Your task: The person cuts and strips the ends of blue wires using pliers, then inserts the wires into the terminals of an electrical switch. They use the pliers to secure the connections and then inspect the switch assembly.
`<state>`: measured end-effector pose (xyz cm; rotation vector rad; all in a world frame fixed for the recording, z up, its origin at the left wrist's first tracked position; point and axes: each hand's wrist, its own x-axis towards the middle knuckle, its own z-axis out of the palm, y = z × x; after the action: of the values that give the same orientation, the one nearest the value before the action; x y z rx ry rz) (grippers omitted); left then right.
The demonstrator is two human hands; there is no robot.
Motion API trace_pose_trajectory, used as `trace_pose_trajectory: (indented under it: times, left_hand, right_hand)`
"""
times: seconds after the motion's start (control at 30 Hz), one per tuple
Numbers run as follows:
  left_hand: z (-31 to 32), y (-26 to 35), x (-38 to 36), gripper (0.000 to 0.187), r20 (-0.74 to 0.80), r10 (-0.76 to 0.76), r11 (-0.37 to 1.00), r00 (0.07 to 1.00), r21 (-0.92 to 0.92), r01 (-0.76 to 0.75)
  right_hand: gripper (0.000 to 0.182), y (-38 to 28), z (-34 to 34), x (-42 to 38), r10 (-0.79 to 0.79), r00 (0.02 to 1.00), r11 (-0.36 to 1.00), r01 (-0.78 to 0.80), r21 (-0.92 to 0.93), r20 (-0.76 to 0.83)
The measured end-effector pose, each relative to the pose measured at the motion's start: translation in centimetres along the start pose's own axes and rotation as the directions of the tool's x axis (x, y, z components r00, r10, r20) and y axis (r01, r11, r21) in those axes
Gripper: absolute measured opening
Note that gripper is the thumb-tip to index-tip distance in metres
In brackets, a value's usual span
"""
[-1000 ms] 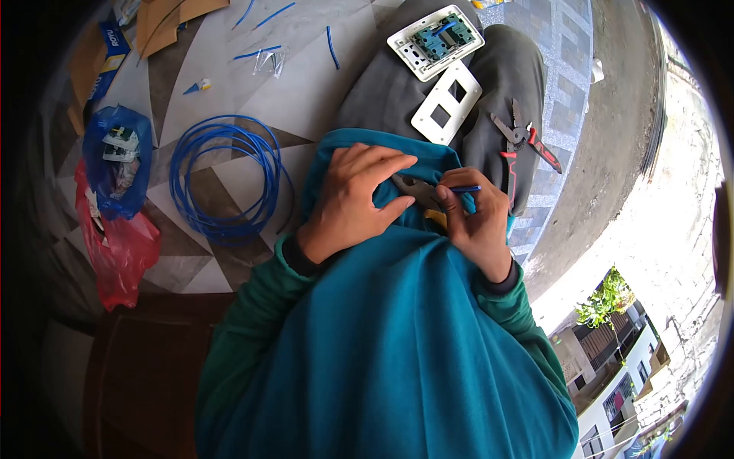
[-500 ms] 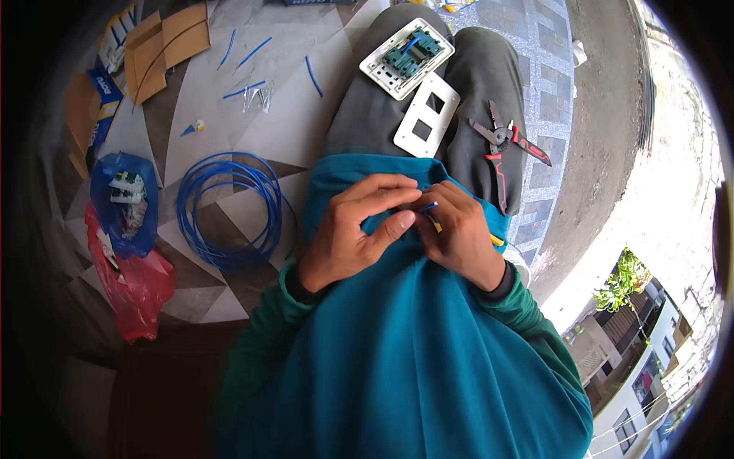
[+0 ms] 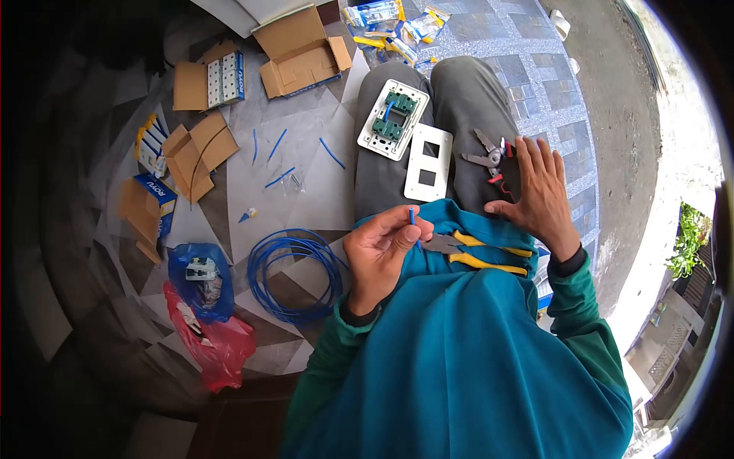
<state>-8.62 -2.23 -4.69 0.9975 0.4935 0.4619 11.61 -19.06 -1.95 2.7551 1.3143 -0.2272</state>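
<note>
Between thumb and fingertips, my left hand (image 3: 386,254) pinches a short piece of blue wire (image 3: 413,223) that stands nearly upright. Just right of it, pliers with yellow handles (image 3: 478,262) lie on my teal shirt. My right hand (image 3: 544,193) is spread open over the red-handled wire stripper (image 3: 497,157) on my thigh, covering part of its handles. On the other thigh rests a white outlet frame (image 3: 376,138) with green modules and a bit of blue wire fitted. Beside it lies a white cover plate (image 3: 428,162) with two square openings.
A coil of blue wire (image 3: 256,279) lies on the tiled floor at left, near a blue plastic bag (image 3: 180,264) and a red one (image 3: 222,356). Several cut wires (image 3: 277,145) and cardboard boxes (image 3: 294,42) are farther off. Plastic packets (image 3: 375,13) lie beyond my knees.
My hands have separated. The right has moved away to the wire stripper and spread its fingers; the left now has the blue wire alone. The yellow-handled pliers have come into plain view. The camera view has shifted.
</note>
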Motion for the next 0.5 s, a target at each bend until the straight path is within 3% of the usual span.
trace_pose_trajectory:
  times: [0.07, 0.2, 0.27, 0.33, 0.4, 0.47, 0.5]
  left_hand:
    - [-0.1, 0.0, 0.5, 0.028, 0.012, 0.03, 0.999, 0.999, 0.025, -0.03]
    - [-0.4, 0.3, 1.5, 0.025, 0.026, 0.035, 0.999, 0.999, -0.017, -0.034]
    - [-0.6, 0.4, 2.1, 0.022, 0.076, 0.093, 0.996, 0.993, -0.009, -0.093]
    - [-0.2, 1.1, 2.7, 0.021, 0.065, 0.087, 0.996, 0.994, 0.023, -0.089]
    - [0.2, 1.5, 3.5, 0.022, 0.072, 0.037, 0.999, 0.997, 0.031, -0.039]
    - [0.5, 1.5, 4.3, 0.022, 0.067, 0.013, 0.998, 0.998, 0.067, -0.017]
    - [0.7, 1.4, 4.6, 0.022, 0.053, -0.01, 0.995, 0.999, 0.097, 0.005]
  right_hand:
    - [0.105, 1.0, 0.4, 0.3, -0.029, 0.999, 0.986, 0.022, 0.162, 0.04]
    - [0.092, 0.8, -0.5, 0.4, 0.022, 1.0, 0.982, -0.022, 0.19, 0.003]
    - [0.08, 0.7, -0.9, 0.3, 0.038, 0.992, 0.975, -0.01, 0.221, -0.122]
    - [0.077, 0.5, -1.3, 0.0, 0.042, 0.989, 0.97, -0.007, 0.241, -0.139]
    - [0.078, 0.2, -1.9, -0.1, 0.111, 0.991, 0.892, -0.065, 0.448, -0.076]
    - [0.075, 0.1, -2.2, 0.1, 0.108, 0.992, 0.86, -0.058, 0.507, -0.07]
    - [0.074, 0.1, -1.9, 0.1, 0.092, 0.993, 0.745, -0.022, 0.667, -0.07]
